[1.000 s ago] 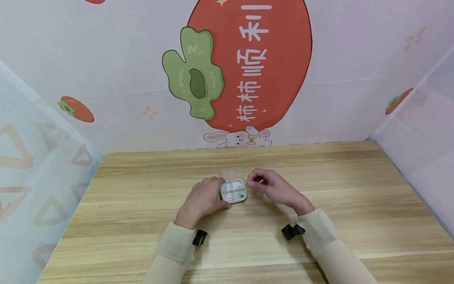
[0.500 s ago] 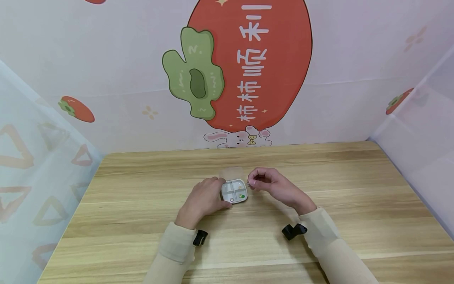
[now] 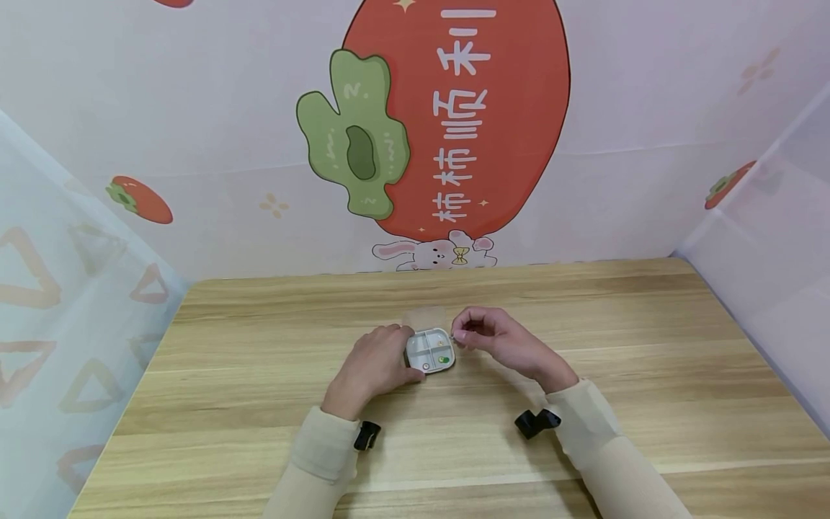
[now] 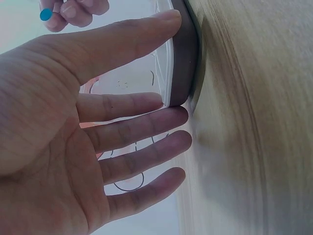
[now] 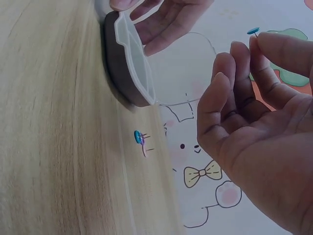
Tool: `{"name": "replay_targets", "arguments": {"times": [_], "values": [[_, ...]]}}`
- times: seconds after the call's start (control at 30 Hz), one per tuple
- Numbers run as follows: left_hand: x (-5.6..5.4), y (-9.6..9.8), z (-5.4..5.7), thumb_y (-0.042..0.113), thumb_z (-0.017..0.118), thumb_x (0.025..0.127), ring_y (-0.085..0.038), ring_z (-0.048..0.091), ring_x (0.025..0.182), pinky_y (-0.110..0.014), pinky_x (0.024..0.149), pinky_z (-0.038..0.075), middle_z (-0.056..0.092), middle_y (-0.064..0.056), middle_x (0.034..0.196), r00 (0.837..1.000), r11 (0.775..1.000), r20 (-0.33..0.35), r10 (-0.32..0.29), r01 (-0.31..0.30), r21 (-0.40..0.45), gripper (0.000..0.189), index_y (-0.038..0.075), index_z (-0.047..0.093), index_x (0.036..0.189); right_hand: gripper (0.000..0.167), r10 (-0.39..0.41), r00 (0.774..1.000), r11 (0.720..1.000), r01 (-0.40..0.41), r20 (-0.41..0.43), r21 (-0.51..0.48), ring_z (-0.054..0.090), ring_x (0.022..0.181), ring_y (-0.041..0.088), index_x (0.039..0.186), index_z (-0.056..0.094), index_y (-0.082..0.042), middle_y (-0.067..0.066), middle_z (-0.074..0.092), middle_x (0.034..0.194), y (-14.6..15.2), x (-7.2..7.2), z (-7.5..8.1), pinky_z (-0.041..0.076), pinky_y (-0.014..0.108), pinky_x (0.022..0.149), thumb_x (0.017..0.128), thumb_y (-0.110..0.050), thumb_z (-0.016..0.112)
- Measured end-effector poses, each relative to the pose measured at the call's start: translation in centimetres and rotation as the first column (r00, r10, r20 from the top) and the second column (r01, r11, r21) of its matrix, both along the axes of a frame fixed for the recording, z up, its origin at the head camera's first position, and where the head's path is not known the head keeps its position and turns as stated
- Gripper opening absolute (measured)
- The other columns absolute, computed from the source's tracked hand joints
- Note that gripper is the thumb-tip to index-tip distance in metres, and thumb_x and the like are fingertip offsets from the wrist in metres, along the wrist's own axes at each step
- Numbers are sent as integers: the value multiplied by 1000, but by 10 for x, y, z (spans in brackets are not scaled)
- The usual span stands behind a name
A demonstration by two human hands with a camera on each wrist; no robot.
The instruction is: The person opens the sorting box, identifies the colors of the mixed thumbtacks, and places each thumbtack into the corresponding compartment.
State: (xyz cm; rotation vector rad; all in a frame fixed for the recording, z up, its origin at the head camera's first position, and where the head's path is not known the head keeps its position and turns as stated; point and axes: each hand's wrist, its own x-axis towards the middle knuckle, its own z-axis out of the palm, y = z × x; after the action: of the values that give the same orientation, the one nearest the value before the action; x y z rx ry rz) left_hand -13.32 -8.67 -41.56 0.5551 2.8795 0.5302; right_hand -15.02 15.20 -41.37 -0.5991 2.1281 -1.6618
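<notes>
A small box (image 3: 430,351) with a white inside split into compartments lies on the table, its clear lid (image 3: 424,317) swung open at the back. Small coloured bits (image 3: 444,359), some green, show in its right half. My left hand (image 3: 374,367) holds the box from the left, thumb at the near edge and index finger at the far edge; its other fingers extend past it. Just off the right rim, my right hand (image 3: 496,339) pinches a blue thumbtack (image 5: 253,31) between thumb and index finger, pin bare. The tack's round head (image 4: 46,14) also shows in the left wrist view.
Several loose thumbtacks (image 5: 140,139), blue and pinkish, lie on the wooden table (image 3: 259,432) beyond the box in the right wrist view. A printed cloth backdrop (image 3: 227,108) rises behind the table, with side panels left and right.
The box and my left hand have shifted slightly to the right. My right hand has stayed almost in place beside the rim, its fingers turning a little.
</notes>
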Motion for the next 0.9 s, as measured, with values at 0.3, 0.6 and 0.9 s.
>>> {"name": "replay_targets", "arguments": {"times": [0.3, 0.6, 0.9], "values": [[0, 1, 0, 34, 91, 77, -17, 54, 78, -36, 72, 48, 65, -4, 97, 1000, 1000, -2, -13, 13, -3, 58, 2, 66, 118, 6, -15, 964, 983, 63, -265, 172, 57, 87, 21, 102, 68, -5, 4, 65, 93, -12, 4, -7, 48, 31, 76, 100, -10, 65], [0, 2, 0, 34, 92, 75, -17, 54, 77, -36, 70, 48, 65, -4, 94, 999, 999, -12, -45, 45, 3, 56, 3, 67, 114, 9, -1, 914, 935, 144, -406, 323, 56, 81, 13, 93, 68, -13, -5, 60, 88, -23, 7, -15, 50, 28, 72, 95, -5, 70], [1, 4, -1, 34, 93, 74, -17, 53, 73, -35, 68, 47, 63, -1, 87, 998, 998, -18, -65, 65, 13, 53, 4, 68, 109, 7, 28, 887, 906, 173, -461, 387, 54, 74, 11, 91, 68, -14, -8, 58, 83, -29, 11, -16, 49, 27, 66, 95, -9, 71]]}}
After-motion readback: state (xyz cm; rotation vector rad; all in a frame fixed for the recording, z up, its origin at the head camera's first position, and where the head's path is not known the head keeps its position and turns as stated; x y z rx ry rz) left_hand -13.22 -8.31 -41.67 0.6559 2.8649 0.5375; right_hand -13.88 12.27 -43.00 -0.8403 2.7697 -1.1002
